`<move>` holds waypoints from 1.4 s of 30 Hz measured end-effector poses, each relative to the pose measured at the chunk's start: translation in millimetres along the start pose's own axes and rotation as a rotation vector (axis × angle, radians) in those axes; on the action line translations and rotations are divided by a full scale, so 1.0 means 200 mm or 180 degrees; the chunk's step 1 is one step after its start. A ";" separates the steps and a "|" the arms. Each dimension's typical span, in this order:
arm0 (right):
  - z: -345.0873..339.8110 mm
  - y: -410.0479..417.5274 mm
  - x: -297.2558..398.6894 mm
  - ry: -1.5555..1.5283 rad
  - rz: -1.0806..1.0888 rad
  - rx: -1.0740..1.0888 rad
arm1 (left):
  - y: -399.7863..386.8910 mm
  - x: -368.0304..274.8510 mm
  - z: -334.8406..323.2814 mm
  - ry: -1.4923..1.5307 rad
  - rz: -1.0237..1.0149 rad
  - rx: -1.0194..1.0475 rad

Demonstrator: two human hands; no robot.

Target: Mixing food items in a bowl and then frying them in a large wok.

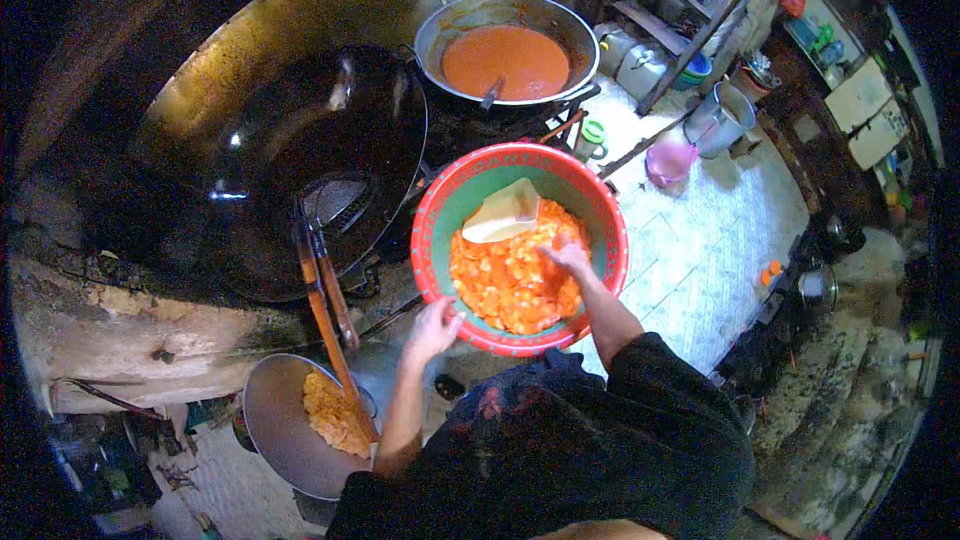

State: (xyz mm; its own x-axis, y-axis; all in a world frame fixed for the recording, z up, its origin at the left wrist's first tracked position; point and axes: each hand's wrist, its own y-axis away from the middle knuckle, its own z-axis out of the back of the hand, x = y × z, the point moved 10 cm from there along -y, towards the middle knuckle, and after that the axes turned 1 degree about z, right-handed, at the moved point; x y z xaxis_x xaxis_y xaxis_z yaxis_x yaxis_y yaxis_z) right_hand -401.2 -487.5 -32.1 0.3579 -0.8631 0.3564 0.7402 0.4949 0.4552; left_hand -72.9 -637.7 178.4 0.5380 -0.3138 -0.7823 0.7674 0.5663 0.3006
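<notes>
Before me is a red plastic basin [611, 199] with a green inside and writing around its rim. It holds a wet heap of orange-coated food pieces [502, 281]. My right hand [568, 253] reaches over the basin's right side, fingers apart at the surface of the heap. A pale plastic scoop [501, 214] lies on the food near the far wall, out of both hands. My left hand [435, 326] is at the basin's near left rim with bent fingers; whether it grips the rim is unclear.
A large dark wok [262, 112] fills the left, with a wooden-handled strainer [341, 202] across its edge. Behind the basin stands a pan [583, 64] of orange batter [506, 60]. A metal bowl [277, 420] with fried food [334, 420] sits lower left.
</notes>
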 end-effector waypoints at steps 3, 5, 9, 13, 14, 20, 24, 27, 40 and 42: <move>-0.15 0.17 0.30 0.0531 0.0318 0.0205 | -0.13 0.14 -0.33 0.0376 0.0212 -0.0385; -0.19 0.39 0.45 0.0327 0.0344 0.0736 | -0.18 0.22 -0.51 0.0163 0.0079 -0.0643; -0.22 0.57 0.49 0.0746 0.1589 0.1201 | -0.29 0.24 -0.69 -0.0492 0.0075 -0.0874; -0.05 0.48 0.35 -0.0520 0.1994 0.1054 | -0.35 0.37 -0.78 -0.1128 0.1026 -0.0075; 0.00 0.40 0.27 -0.0387 0.1650 0.0770 | -0.36 0.41 -0.78 -0.1160 0.1045 -0.0086; -0.05 0.31 0.07 0.0615 0.1156 0.1120 | -0.37 0.50 -0.80 -0.0476 0.1064 0.0051; -0.26 0.40 0.23 0.0616 0.1400 0.1588 | -0.34 0.26 -0.86 -0.0349 0.0223 0.0161; -0.22 0.48 0.40 -0.0296 0.1860 0.1442 | -0.32 0.07 -0.82 -0.0551 -0.0594 -0.0170; -0.09 0.41 0.09 0.0308 0.1267 0.0706 | -0.36 0.21 -0.76 -0.1120 0.0192 -0.0621; -0.04 0.45 0.20 0.0219 0.1485 0.0771 | -0.36 0.26 -0.77 -0.0857 0.0206 -0.0416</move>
State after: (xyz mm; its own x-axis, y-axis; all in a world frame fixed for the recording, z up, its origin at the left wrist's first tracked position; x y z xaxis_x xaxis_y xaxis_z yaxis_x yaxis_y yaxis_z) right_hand -316.0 -477.4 17.0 0.6604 -0.5461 0.5154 0.3435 0.8300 0.4394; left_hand -153.8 -578.3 32.0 0.6708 -0.4548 -0.5858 0.6866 0.6794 0.2587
